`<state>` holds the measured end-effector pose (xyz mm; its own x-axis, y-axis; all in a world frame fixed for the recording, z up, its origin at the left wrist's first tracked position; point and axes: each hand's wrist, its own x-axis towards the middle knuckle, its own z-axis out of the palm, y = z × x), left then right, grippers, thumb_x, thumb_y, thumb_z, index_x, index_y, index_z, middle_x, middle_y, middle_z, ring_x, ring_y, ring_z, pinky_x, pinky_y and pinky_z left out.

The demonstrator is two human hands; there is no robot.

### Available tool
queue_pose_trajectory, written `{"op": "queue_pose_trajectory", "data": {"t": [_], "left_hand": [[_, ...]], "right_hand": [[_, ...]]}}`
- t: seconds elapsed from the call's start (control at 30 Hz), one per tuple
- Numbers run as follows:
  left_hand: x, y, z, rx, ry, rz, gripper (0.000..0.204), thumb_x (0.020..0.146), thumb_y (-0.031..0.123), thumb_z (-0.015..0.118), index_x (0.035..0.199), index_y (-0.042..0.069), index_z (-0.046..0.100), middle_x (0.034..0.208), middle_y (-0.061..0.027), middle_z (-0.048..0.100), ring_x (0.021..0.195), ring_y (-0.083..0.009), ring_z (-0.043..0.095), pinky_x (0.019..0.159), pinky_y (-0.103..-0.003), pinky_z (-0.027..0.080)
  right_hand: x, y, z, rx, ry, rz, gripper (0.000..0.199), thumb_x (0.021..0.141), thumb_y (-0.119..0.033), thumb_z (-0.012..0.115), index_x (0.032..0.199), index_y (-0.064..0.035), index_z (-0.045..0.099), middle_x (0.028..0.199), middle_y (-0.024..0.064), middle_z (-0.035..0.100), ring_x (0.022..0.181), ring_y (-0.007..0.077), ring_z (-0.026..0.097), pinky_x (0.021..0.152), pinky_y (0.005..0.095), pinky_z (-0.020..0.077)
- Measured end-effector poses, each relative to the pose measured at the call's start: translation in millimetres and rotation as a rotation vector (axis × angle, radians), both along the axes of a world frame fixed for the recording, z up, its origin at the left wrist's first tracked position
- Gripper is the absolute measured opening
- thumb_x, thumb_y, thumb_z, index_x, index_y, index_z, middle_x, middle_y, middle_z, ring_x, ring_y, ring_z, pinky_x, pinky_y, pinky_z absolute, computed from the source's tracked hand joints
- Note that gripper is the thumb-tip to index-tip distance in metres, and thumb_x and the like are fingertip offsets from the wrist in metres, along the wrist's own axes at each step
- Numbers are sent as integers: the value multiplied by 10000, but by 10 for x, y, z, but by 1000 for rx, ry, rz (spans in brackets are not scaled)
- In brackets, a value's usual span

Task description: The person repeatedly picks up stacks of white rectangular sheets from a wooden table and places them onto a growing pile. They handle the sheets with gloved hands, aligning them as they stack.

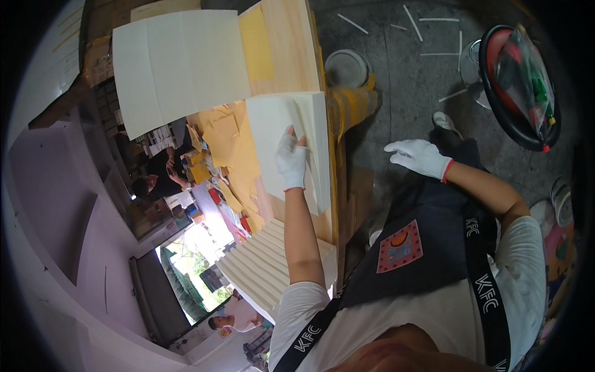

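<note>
My left hand (291, 162), in a white glove with some bare fingertips, rests on a stack of white sheets (266, 111) on the wooden workbench. Its fingers are stretched out, with the bare thumb and a finger slightly apart. Under the fingertips the top sheet looks creased or lifted toward the bench edge. My right hand (420, 157), in a white glove with a red cuff, hangs in the air beside the bench over my dark apron (403, 208). Its fingers are extended and nothing is in them.
Large white panels (180, 65) lie on the bench's far end, and a ridged pile of pale boards (266, 257) stands nearer me. A lidded bucket (347, 69) and a black-and-red stool (502, 87) bearing a plastic bag are on the floor. Two other people work at left.
</note>
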<state>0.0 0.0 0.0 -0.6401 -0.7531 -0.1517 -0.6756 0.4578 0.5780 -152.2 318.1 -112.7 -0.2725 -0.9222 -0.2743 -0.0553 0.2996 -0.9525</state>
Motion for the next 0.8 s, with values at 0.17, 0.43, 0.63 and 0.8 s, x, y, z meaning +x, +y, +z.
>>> {"op": "queue_pose_trajectory", "data": {"t": [0.17, 0.43, 0.63, 0.8], "left_hand": [[41, -41, 12, -25, -41, 14, 494, 905, 105, 706, 1353, -53, 571, 1338, -175, 636, 1198, -220, 622, 1034, -318, 467], [-62, 44, 114, -20, -68, 26, 469, 906, 95, 710, 1328, -64, 584, 1339, -175, 635, 1166, -218, 632, 1004, -316, 482], [-59, 37, 125, 4, -74, 26, 468, 904, 80, 708, 1324, -80, 578, 1332, -176, 637, 1161, -202, 627, 997, -311, 482], [-130, 93, 174, 20, -48, 57, 463, 899, 60, 703, 1319, -86, 577, 1283, -165, 662, 1142, -201, 635, 985, -310, 486]], "right_hand": [[5, -14, 21, 13, -7, 18, 382, 963, -431, 589, 1259, -199, 649, 1013, 120, 708, 946, 299, 685, 809, 397, 538], [-22, -25, 12, 23, 10, 20, 379, 966, -435, 574, 1253, -200, 649, 1026, 122, 711, 952, 307, 685, 825, 404, 543], [-15, -61, 5, 22, 17, 33, 380, 965, -434, 574, 1259, -204, 647, 1031, 116, 712, 955, 309, 686, 825, 407, 544], [-62, -130, 20, -14, 36, 48, 388, 970, -431, 567, 1273, -202, 641, 1082, 124, 713, 976, 303, 688, 833, 408, 545]]}}
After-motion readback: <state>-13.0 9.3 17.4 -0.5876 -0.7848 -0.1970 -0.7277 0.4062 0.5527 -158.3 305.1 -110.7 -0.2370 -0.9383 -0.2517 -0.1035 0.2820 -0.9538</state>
